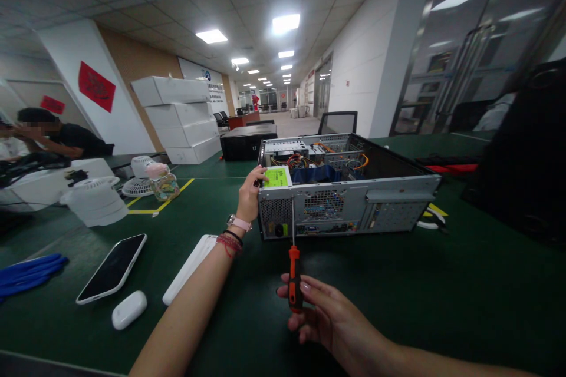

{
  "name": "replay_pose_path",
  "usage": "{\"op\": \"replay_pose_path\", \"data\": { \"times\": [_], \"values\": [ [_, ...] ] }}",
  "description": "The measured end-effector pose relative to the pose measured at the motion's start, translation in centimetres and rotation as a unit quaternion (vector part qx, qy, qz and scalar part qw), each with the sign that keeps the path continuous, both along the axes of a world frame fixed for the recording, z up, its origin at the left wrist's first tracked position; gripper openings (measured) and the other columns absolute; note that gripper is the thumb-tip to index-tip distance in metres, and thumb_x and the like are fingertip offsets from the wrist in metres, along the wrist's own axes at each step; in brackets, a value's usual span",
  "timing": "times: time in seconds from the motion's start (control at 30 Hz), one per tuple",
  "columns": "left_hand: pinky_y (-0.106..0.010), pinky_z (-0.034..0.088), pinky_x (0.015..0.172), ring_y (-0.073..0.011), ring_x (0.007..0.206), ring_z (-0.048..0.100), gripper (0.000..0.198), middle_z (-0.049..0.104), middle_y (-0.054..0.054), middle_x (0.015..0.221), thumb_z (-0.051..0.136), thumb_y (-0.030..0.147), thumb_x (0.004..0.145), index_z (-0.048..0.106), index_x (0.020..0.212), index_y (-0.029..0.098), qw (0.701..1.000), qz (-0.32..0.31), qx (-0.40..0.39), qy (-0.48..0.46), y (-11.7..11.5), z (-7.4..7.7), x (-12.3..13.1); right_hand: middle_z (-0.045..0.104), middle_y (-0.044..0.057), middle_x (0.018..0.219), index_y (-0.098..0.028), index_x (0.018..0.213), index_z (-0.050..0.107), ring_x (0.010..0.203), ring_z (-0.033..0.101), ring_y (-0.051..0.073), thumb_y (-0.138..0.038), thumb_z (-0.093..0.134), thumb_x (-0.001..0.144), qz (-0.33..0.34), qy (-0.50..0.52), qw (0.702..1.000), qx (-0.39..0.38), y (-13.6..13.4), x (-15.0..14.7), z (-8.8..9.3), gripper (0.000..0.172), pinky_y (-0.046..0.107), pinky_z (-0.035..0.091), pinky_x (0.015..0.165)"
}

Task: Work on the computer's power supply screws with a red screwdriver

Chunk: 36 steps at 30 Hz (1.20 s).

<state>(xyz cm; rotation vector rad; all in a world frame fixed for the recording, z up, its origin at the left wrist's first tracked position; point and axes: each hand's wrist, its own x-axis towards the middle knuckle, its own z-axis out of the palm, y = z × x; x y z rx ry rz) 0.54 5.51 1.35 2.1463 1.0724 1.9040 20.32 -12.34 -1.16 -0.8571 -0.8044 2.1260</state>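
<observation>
Green table [442,294]; open metal PC case [349,208] on it. PSU [277,177] in near L corner. L hand [249,197] gripping that corner; R hand [326,313] pinching screwdriver [294,280], tip nr case, contact unclear. Prob. screw step; next wants bit seated, case steady.

Grey computer case [347,186], lying flat, top open, orange-and-black screwdriver [294,256], shaft toward its vented rear panel [325,206]

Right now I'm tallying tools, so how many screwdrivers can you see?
1: the orange-and-black screwdriver in the right hand, its shaft in front of the open computer case. Others could be hidden behind or inside the case.
</observation>
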Motion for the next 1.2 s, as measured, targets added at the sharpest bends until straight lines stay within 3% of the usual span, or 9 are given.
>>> {"op": "replay_pose_path", "data": {
  "times": [0.37, 0.93, 1.2],
  "values": [
    [-0.042, 0.036, 0.104, -0.0231, 0.123, 0.047, 0.044, 0.061, -0.009, 0.115, 0.023, 0.047, 0.09, 0.056, 0.085, 0.019, 1.0, 0.001, -0.003, 0.0, -0.1, 0.0, 0.04, 0.066, 0.003, 0.092, -0.018, 0.098, 0.048, 0.061, 0.061, 0.009, -0.034, 0.077, 0.063, -0.02, -0.018, 0.999, -0.018, -0.16, -0.13, -0.15, 0.048, 0.021, 0.046, 0.058],
    [-0.042, 0.036, 0.103, -0.0236, 0.123, 0.047, 0.045, 0.06, -0.009, 0.116, 0.023, 0.049, 0.089, 0.056, 0.085, 0.019, 1.0, -0.008, 0.001, -0.003, -0.22, 0.13, 0.17, 0.066, 0.009, 0.101, -0.016, 0.102, 0.048, 0.07, 0.065, 0.012, -0.032, 0.074, 0.067, 0.004, 0.005, 1.0, -0.029, 0.24, -0.05, -0.32, 0.046, 0.024, 0.048, 0.066],
    [-0.041, 0.037, 0.103, -0.0225, 0.123, 0.048, 0.044, 0.06, -0.009, 0.116, 0.021, 0.045, 0.09, 0.056, 0.085, 0.019, 1.0, 0.01, -0.004, 0.011, -0.14, 0.07, 0.15, 0.065, -0.001, 0.079, -0.018, 0.089, 0.05, 0.05, 0.051, 0.003, -0.034, 0.077, 0.062, -0.007, -0.017, 0.999, -0.028, 0.25, -0.02, -0.44, 0.042, 0.017, 0.039, 0.05]
  ]
}}
